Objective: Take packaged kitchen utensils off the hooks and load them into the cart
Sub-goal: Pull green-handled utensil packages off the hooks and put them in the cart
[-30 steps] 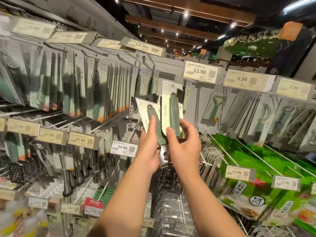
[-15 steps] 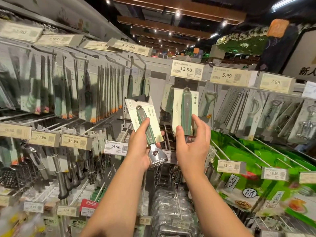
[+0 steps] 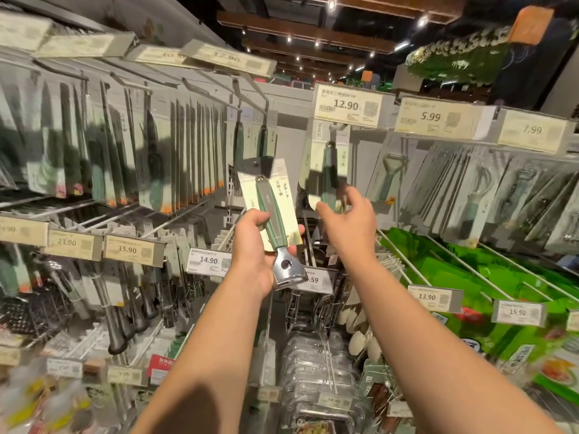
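Note:
My left hand [image 3: 253,255] grips a packaged utensil [image 3: 272,214] with a green handle, a white card and a bare metal head, tilted in front of the shelf. A second packaged utensil [image 3: 326,170] of the same kind, blurred, hangs below the 12.90 price tag [image 3: 346,105]. My right hand [image 3: 347,217] is raised just under its lower end, thumb and fingers spread apart. Blur hides whether they touch the pack. No cart is in view.
Rows of carded utensils [image 3: 188,158] hang on hooks at the left, and peelers [image 3: 387,180] and openers hang at the right. Long bare hook rods [image 3: 404,264] stick out towards me. Green packets [image 3: 454,277] and clear boxes [image 3: 313,364] fill the lower shelves.
My right hand has carried the second pack up and away from the first to the hook under the 12.90 tag, and its fingers have spread. My left hand keeps its pack, a little lower.

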Demonstrator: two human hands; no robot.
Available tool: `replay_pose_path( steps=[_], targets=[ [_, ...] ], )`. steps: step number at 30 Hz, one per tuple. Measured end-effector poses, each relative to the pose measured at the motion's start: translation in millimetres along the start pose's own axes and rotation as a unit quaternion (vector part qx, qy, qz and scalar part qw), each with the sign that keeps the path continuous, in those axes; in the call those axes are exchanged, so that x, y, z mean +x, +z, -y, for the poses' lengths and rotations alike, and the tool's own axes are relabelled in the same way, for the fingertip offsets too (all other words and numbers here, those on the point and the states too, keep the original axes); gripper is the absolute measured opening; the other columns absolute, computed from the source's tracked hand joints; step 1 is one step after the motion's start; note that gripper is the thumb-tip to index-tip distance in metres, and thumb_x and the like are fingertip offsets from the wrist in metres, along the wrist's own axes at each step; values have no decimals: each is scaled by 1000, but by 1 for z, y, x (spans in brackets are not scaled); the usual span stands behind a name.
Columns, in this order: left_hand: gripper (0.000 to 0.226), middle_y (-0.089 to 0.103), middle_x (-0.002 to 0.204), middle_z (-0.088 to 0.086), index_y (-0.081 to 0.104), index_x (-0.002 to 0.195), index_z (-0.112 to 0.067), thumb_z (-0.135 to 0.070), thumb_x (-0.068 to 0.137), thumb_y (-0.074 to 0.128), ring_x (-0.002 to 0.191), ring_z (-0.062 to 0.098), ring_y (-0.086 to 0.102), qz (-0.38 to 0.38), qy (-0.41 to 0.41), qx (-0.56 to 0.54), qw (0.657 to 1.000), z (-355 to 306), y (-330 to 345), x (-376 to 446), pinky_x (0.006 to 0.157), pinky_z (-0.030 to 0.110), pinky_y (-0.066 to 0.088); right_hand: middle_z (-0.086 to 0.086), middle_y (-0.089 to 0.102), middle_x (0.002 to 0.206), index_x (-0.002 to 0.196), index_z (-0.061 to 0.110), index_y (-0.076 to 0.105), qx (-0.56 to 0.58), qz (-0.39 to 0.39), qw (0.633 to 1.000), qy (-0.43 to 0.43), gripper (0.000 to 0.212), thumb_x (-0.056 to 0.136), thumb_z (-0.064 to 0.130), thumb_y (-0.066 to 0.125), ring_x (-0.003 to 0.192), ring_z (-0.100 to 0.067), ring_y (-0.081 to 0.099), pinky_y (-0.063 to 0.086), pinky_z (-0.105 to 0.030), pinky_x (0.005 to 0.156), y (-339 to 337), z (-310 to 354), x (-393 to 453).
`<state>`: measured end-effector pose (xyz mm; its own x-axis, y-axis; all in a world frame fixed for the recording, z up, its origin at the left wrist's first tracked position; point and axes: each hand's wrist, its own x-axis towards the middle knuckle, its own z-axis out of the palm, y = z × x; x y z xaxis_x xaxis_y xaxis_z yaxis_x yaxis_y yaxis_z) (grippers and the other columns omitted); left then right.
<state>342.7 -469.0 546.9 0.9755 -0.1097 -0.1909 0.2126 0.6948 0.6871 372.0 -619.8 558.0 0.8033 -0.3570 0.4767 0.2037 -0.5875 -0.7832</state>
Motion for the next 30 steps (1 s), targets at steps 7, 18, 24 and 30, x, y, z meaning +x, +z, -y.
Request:
replay_pose_path(
  steps=[7, 18, 24, 30],
  targets=[
    [34, 75, 104, 32, 65, 115, -6, -23, 98, 40, 63, 27, 63, -6, 8, -5, 1000, -6, 0, 18, 44, 24, 47, 3, 63, 132, 149, 31, 48, 65, 127, 988, 59, 72, 89, -5, 65, 88, -14, 70, 59, -24, 62, 17, -20, 73],
    [36, 75, 106, 30, 64, 122, -2, -19, 101, 41, 68, 28, 66, 1, 19, 23, 1000, -18, 7, 42, 50, 29, 53, -10, 57, 141, 144, 19, 54, -5, 81, 997, 11, 55, 93, 1, 63, 89, -13, 63, 51, -13, 57, 34, -32, 83],
    [29, 77, 103, 23, 67, 119, -5, -17, 104, 45, 95, 41, 76, 4, 24, 33, 999, -13, 21, 41, 74, 44, 62, 5, 67, 108, 120, 30, 64, 33, 124, 988, -90, 29, 92, 40, 65, 88, -7, 68, 59, -25, 77, 18, -6, 15],
    [50, 60, 128, -6, 43, 154, -20, -13, 106, 56, 102, 16, 66, 5, 53, 58, 997, -2, 30, 29, 65, 33, 64, 11, 52, 124, 137, 27, 54, -12, 109, 986, -122, 60, 83, 38, 77, 105, 9, 52, 45, -8, 88, 17, 3, -16]
  ],
)
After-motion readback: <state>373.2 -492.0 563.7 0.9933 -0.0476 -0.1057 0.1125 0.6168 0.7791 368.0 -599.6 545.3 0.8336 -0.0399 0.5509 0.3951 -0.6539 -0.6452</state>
